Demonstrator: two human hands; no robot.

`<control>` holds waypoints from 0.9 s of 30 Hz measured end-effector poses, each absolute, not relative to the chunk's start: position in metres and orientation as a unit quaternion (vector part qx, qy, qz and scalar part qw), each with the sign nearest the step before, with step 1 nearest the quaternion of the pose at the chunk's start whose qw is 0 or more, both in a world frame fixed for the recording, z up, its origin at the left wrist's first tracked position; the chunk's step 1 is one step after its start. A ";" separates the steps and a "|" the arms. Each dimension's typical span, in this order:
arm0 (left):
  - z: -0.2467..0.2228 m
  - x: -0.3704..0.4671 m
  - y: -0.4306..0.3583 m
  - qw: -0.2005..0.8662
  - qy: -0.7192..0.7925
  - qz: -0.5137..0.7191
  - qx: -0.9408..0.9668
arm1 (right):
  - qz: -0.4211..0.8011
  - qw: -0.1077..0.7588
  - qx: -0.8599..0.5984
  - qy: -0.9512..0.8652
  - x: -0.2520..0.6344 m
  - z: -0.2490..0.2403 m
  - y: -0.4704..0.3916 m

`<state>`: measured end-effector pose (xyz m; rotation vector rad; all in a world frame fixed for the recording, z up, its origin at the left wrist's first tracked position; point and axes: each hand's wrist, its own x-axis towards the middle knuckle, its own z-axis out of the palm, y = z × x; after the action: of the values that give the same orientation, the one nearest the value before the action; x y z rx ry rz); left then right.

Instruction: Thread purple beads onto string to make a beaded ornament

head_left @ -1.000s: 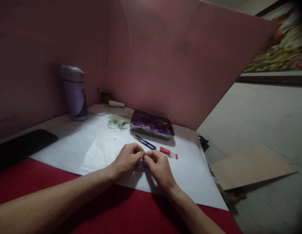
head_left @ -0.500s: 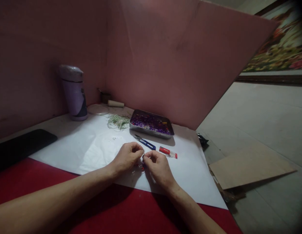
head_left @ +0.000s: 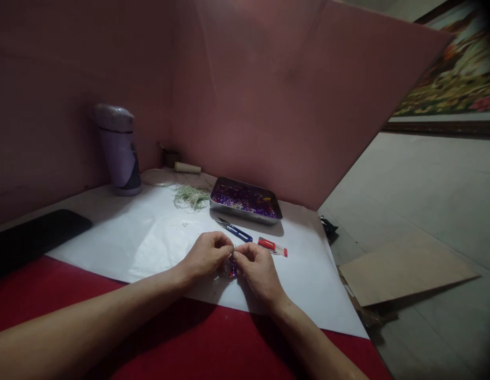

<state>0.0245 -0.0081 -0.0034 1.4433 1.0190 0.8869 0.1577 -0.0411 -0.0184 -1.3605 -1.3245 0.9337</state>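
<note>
My left hand (head_left: 205, 257) and my right hand (head_left: 260, 268) meet fingertip to fingertip above the white paper (head_left: 304, 285), each closed in a pinch. Between them hangs a small beaded piece (head_left: 232, 270), with purple, red and clear bits showing below the fingertips. What exactly each fingertip grips is too small to make out, though a thin loop stands just above them. Blue thread snips (head_left: 240, 233) lie just beyond the fingers. To the right of those is a red-labelled clear needle tube (head_left: 272, 246). Behind sits a metal tray (head_left: 248, 214) of mostly purple beads.
A tangle of pale green thread (head_left: 190, 197) lies left of the tray. Further left stand a purple bottle (head_left: 118, 153) and a dark flat object (head_left: 42, 232). Pink panels (head_left: 245, 105) wall in the back. Red cloth (head_left: 213, 338) covers the near edge.
Both hands stay almost in place, their fingertips slightly closer together. More of the purple on the hanging beaded piece shows between them.
</note>
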 end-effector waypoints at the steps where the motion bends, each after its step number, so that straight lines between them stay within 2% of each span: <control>1: -0.004 0.024 -0.008 0.550 0.433 0.370 0.610 | 0.397 0.492 -0.559 -0.536 0.157 -0.018 -0.041; 5: -0.004 0.024 -0.008 0.552 0.439 0.359 0.610 | 0.425 0.494 -0.561 -0.511 0.156 -0.019 -0.041; 15: -0.007 0.025 -0.005 0.530 0.442 0.366 0.624 | 0.388 0.494 -0.559 -0.541 0.157 -0.016 -0.042; 27: -0.015 0.025 -0.003 0.530 0.436 0.367 0.628 | 0.429 0.492 -0.550 -0.521 0.157 -0.020 -0.040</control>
<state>0.0246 -0.0029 -0.0147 1.4996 1.0410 0.8761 0.1571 -0.0400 -0.0198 -1.3343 -1.2635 1.0407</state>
